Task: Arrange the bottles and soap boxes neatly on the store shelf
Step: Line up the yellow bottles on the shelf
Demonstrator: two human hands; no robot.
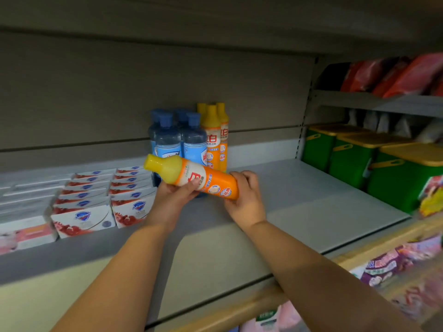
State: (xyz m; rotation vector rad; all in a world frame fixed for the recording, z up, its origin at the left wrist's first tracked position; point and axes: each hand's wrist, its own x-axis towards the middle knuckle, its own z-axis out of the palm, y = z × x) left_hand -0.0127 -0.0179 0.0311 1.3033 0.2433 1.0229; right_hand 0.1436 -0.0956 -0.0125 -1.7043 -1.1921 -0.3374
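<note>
While soap boxes [100, 200] and most bottles [189, 137] stand ranked on the shelf [299, 200], one orange bottle [191, 177] remains (held sideways). Left hand [175, 195] and right hand [244, 195] fingers clamp it, just before the row.

Both your bare forearms reach forward and converge, wrists nearly straight. Your left grip [176, 195] holds the orange bottle [211, 180] near its middle from below, thumb pressed across the label; its fingers are hidden, probably curled underneath. Your right grip [244, 200] cups the bottle's base end, fingers curled over the top.
</note>
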